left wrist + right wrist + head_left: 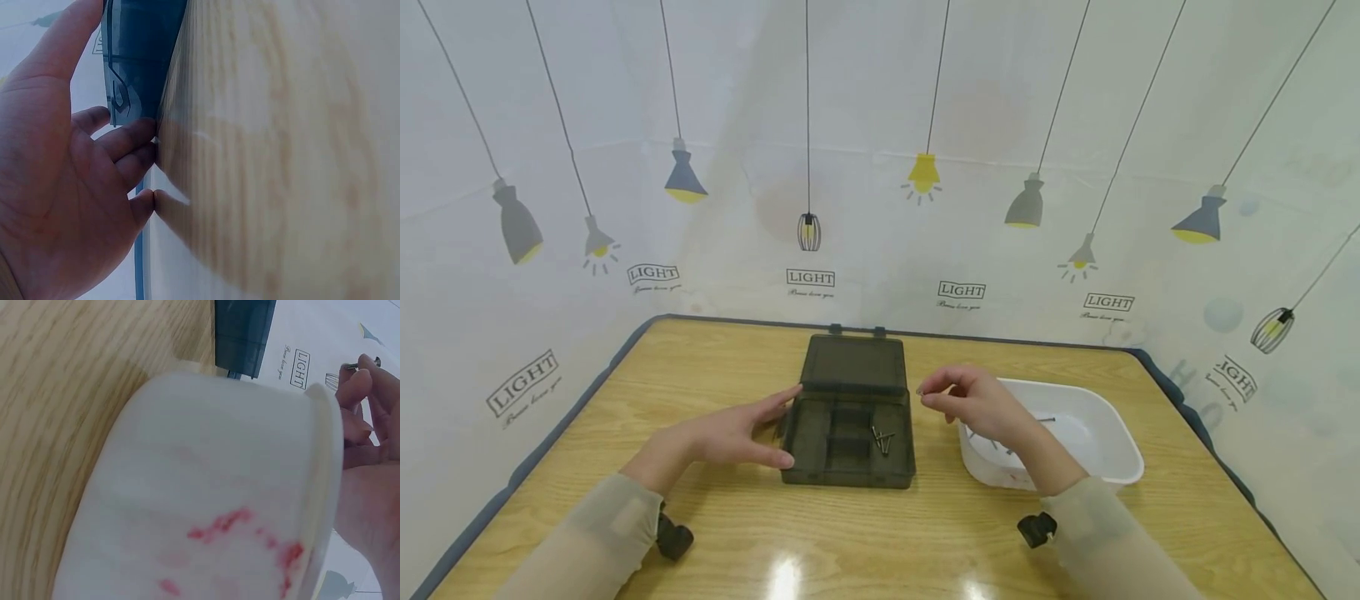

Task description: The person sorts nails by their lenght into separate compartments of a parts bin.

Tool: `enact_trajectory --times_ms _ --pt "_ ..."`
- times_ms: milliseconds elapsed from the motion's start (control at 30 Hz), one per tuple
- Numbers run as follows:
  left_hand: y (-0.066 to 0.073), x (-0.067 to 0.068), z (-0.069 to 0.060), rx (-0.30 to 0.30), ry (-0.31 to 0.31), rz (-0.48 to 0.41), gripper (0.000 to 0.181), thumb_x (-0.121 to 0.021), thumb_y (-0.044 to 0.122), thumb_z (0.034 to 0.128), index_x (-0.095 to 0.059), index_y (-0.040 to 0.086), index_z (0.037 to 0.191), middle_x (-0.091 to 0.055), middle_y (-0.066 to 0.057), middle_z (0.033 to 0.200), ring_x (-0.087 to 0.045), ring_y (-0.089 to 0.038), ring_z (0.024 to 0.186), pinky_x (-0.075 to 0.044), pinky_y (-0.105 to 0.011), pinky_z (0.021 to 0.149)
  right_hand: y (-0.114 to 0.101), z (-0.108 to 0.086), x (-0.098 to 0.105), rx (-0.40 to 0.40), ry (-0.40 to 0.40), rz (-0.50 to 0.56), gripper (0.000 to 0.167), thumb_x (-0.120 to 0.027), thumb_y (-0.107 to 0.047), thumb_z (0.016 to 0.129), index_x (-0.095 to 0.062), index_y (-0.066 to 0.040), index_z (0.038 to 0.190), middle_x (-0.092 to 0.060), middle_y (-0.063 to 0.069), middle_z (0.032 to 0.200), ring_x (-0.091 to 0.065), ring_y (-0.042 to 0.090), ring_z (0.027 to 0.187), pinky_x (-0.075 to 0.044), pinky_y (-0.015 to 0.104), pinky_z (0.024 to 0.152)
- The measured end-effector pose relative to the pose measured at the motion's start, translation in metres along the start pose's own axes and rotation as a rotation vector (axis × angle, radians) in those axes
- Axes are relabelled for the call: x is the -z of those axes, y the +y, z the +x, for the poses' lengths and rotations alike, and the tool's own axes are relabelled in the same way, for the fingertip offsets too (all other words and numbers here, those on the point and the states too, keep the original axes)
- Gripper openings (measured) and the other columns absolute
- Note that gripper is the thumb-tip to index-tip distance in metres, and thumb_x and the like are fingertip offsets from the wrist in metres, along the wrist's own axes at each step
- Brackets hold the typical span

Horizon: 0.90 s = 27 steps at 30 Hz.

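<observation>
Wooden table (850,550), lamp-print backdrop (872,83), I remotely watch the left hand (730,433) spread against the open box (807,437), screws (883,444) in its right compartment, right hand (977,408) pinching a screw (354,365) between box and white tub (1108,442).

The compartment box (850,479) stands on the desk (865,542). Behind the box: its lid (854,362). In the box's right compartment: fasteners (883,445). Right of the box: the tray (1108,433), containing further fasteners (1045,419).
</observation>
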<state>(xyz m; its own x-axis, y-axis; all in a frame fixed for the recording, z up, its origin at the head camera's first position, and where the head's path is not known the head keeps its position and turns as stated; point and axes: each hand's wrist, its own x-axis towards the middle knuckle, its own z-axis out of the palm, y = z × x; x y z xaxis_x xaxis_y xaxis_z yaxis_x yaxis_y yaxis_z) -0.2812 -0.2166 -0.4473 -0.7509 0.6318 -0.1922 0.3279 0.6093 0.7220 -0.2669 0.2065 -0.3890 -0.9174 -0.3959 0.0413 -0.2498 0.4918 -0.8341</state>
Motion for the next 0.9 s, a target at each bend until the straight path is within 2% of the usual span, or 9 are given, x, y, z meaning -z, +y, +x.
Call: enact_trajectory --times_ms 233,367,600,900 --pt "0.001 0.0 0.0 0.001 -0.001 0.001 0.116 -0.081 0.057 0.0967 -0.005 0.029 0.179 -0.024 -0.018 0.183 -0.025 -0.043 0.169 -0.024 -0.071 0.132 -0.004 0.004 -0.01 0.006 -0.033 0.002 0.013 -0.075 -0.019 0.106 -0.076 -0.009 0.114 -0.073 0.011 0.109 -0.065 0.02 0.076 -0.061 0.037 0.069" --pt "0.002 0.001 0.0 -0.004 0.0 0.004 0.116 -0.081 0.057 0.0968 -0.005 0.028 0.179 -0.024 -0.018 0.182 -0.025 -0.043 0.169 -0.024 -0.071 0.132 -0.005 0.006 -0.015 0.001 -0.052 -0.014 0.011 -0.075 -0.018 0.106 -0.076 -0.008 0.111 -0.074 0.012 0.106 -0.065 0.018 0.071 -0.063 0.043 0.07" --pt "0.0 -0.001 0.0 0.0 0.002 0.002 0.116 -0.081 0.058 0.0967 -0.004 0.03 0.179 -0.024 -0.017 0.183 -0.025 -0.042 0.169 -0.024 -0.07 0.132 -0.005 0.007 -0.023 -0.007 -0.112 -0.026 0.011 -0.073 -0.017 0.107 -0.074 -0.008 0.111 -0.075 0.025 0.109 -0.069 0.019 0.07 -0.064 0.057 0.078" --pt "0.0 -0.001 0.001 0.001 0.006 0.01 0.117 -0.081 0.058 0.0963 -0.004 0.03 0.179 -0.024 -0.017 0.183 -0.026 -0.042 0.169 -0.024 -0.07 0.132 -0.003 0.01 -0.031 -0.012 -0.125 -0.042 0.011 -0.073 -0.018 0.107 -0.073 -0.009 0.112 -0.075 0.025 0.109 -0.068 0.017 0.069 -0.063 0.058 0.079"
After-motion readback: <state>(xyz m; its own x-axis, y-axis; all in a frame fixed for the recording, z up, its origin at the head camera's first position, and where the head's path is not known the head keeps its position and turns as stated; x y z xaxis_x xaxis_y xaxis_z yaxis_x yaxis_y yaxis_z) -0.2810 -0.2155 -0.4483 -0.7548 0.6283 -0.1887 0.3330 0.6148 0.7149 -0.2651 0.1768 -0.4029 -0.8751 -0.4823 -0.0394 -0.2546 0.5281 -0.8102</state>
